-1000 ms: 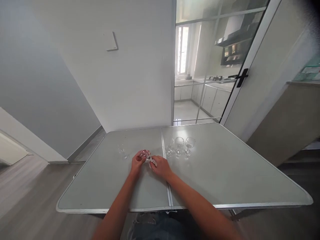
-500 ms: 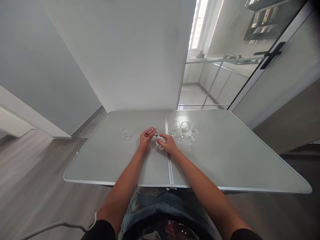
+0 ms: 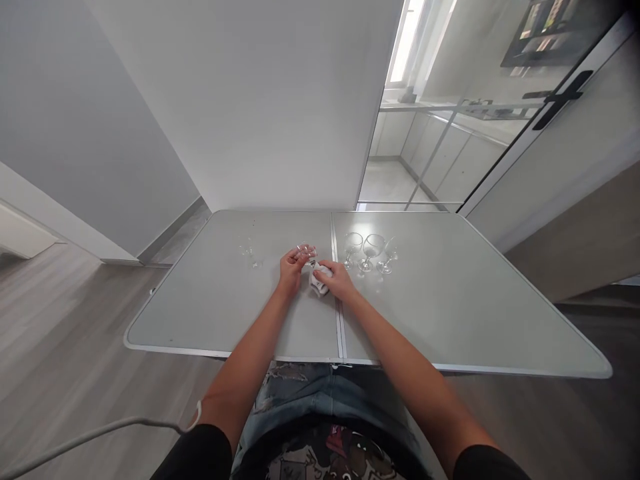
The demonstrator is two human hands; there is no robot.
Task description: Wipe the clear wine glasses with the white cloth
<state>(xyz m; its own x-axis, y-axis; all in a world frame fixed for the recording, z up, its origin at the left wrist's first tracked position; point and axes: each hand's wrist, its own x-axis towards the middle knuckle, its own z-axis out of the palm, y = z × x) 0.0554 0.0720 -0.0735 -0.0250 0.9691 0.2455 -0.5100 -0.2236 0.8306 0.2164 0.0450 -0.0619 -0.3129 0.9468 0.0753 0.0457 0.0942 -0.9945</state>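
My left hand (image 3: 291, 272) is closed round a clear stemmed glass (image 3: 307, 252), which is tilted on its side above the table. Bunched in my right hand (image 3: 339, 280) is a white cloth (image 3: 319, 283), pressed up close to the lower end of the glass. Fingers and cloth hide part of the stem. Just to the right of my right hand stand three clear wine glasses, a left one (image 3: 353, 247), a middle one (image 3: 373, 248) and a right one (image 3: 387, 259), all upright in a row.
Clear glassware (image 3: 253, 257), hard to make out, stands on the left half of the folding table (image 3: 200, 303). A metal seam (image 3: 341, 333) runs down the table's middle. A white wall (image 3: 250, 120) rises behind, with a glass door (image 3: 500, 160) at right. A cable (image 3: 115, 425) trails by my left arm.
The white cloth has shifted slightly in my right hand and more of it hangs out below. My left hand still holds the glass. The view has tilted a little.
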